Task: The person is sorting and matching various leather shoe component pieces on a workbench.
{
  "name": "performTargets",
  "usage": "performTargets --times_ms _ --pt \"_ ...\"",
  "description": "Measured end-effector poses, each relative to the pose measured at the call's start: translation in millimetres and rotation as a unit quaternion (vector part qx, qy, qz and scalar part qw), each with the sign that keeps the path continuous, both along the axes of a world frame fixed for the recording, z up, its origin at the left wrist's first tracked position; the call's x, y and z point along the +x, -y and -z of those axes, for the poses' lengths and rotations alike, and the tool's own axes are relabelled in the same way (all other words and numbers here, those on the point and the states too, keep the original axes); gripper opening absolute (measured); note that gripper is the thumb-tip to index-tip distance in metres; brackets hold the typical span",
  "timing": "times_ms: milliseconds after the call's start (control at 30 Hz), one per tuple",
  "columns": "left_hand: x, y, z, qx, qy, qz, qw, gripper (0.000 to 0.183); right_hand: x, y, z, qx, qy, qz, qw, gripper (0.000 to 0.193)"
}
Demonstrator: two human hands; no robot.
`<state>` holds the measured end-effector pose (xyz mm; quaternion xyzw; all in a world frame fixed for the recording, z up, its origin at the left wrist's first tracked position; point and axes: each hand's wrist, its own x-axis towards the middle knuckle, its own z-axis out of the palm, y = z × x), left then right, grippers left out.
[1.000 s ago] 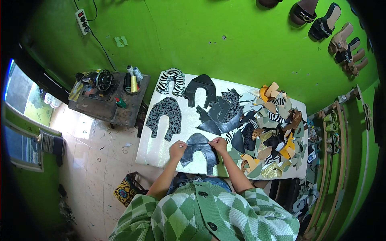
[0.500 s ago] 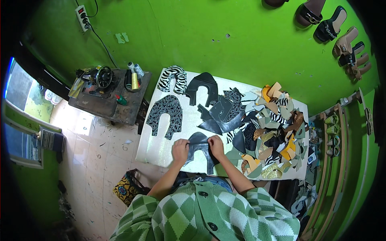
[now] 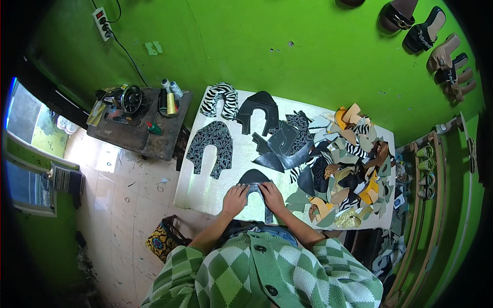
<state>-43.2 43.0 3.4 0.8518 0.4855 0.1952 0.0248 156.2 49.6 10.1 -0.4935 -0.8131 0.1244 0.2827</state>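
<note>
A smooth black, arch-shaped shoe upper piece [image 3: 254,176] lies at the table's near edge, with a folded band across its middle. My left hand [image 3: 235,200] grips the left end of this band, its fingers bent over the fold. On the right end, my right hand [image 3: 271,197] holds the same band with curled fingers. Both thumbs are hidden. Beyond my left hand lies a grey-and-black patterned arch-shaped piece [image 3: 213,138]. Farther back are zebra-striped pieces [image 3: 220,95] and black arch-shaped pieces [image 3: 260,104].
A heap of leather scraps [image 3: 349,174] covers the right side of the white table [image 3: 197,197], with loose black pieces [image 3: 285,146] beside it. At the left stands a sewing machine [image 3: 126,100] with thread spools [image 3: 171,102]. A patterned bag [image 3: 163,240] rests on the floor.
Both hands have moved slightly closer together along the band. My fingers now lie over the fold rather than at its outer ends, and the piece's rounded top shows flatter.
</note>
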Motion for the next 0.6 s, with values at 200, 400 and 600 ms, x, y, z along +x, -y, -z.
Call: performTargets --times_ms 200,400,600 --pt "3.5 -1.5 8.6 -0.030 0.039 -0.007 0.999 0.046 -2.9 -1.4 4.5 -0.002 -0.010 0.000 1.000 0.040" --pt "5.5 -1.9 13.7 -0.047 0.066 0.000 0.997 0.048 1.0 -5.5 10.9 0.006 0.040 -0.013 0.999 0.036" --pt "1.2 -4.7 15.4 -0.074 0.042 0.023 0.996 0.048 1.5 -10.2 16.4 0.026 0.040 -0.016 0.999 0.038"
